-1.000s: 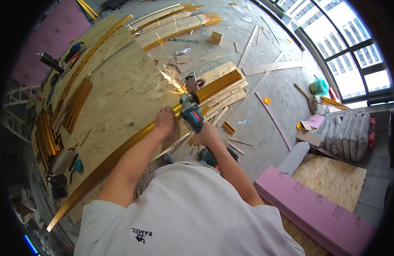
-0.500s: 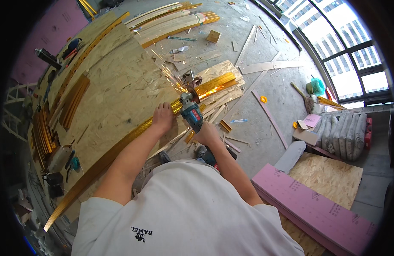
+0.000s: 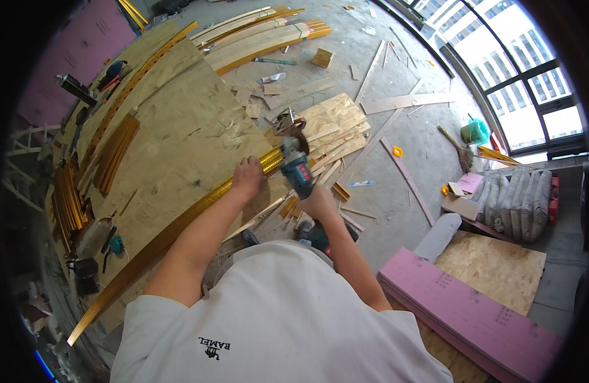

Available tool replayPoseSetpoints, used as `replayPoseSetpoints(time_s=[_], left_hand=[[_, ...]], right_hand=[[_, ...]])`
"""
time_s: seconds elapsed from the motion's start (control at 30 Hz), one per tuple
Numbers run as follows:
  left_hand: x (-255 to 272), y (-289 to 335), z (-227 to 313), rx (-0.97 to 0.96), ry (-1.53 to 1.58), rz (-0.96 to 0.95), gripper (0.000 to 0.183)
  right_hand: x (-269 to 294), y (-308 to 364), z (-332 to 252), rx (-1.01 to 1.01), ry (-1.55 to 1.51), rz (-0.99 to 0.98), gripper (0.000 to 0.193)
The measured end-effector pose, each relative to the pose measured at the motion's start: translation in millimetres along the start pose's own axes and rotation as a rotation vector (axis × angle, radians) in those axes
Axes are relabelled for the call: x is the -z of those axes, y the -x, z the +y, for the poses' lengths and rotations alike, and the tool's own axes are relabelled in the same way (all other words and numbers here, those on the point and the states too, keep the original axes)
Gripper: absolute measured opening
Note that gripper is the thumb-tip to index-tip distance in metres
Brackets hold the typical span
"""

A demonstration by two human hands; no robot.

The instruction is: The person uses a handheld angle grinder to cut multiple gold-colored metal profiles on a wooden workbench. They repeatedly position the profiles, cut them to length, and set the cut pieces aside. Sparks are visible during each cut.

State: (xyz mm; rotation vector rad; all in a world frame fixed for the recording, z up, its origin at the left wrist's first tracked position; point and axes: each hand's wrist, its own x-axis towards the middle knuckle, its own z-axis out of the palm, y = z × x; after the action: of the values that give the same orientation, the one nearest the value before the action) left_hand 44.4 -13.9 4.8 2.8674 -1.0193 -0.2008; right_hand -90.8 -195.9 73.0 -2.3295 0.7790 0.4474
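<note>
In my right hand is an angle grinder, with my fingers closed around its body. Its dark cutting disc stands just past the end of a long gold metal strip. My left hand grips that strip close to this end, fingers bent over it. From there the strip runs down to the lower left across a large wood-chip board. Beyond the disc lies a smaller wood-chip board, with a rusty metal tool at its left edge.
Wood offcuts lie scattered right of the large board. Bundled strips rest at the far side, more gold strips at the left. Pink foam boards and grey sacks are at the right, near a broom.
The sparks have stopped. The gold piece beyond the disc has come away and is out of sight. My right hand has moved the grinder slightly right.
</note>
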Motion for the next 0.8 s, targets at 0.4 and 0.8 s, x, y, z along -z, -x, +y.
replayPoseSetpoints(time_s=[0.4, 0.8], left_hand=[[20.0, -4.8, 16.1, 0.067, -0.075, -0.176, 0.055], [22.7, -7.7, 15.0, 0.109, -0.066, -0.222, 0.058]], right_hand=[[28.6, -12.3, 136.4, -0.090, -0.306, 0.280, 0.032], [-12.8, 30.4, 237.7, -0.350, -0.371, 0.085, 0.034]])
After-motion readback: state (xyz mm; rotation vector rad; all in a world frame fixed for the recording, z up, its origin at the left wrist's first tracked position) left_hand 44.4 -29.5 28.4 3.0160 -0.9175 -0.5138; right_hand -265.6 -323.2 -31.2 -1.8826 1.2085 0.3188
